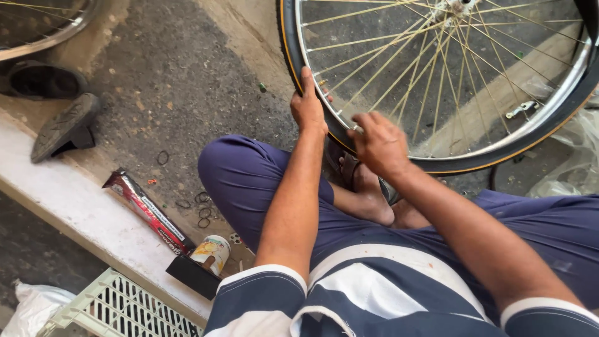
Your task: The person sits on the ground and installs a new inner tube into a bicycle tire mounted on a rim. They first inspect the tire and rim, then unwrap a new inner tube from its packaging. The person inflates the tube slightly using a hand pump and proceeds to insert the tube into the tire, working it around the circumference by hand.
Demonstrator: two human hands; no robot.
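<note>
Our left hand (307,107) grips the black tyre (288,56) of the bicycle wheel (449,81), thumb up along the sidewall and fingers wrapped over the tread, clamped on it. Our right hand (379,145) rests just beside it on the lower arc of the silver rim (499,146), fingers curled together at the rim's edge; we cannot tell whether they pinch anything. The wheel stands in front of our crossed legs, its bottom close to our bare foot (368,200), its face turned toward us and its hub (452,7) at the top edge of view, so the axle points roughly our way. To our left, on the pale concrete kerb (62,200), lie a long red box (148,212), a small tin (212,253) with a dark stick in it, a black block (192,276), and a few loose rubber rings (203,215). A pale slatted crate (118,309) sits below the kerb.
</note>
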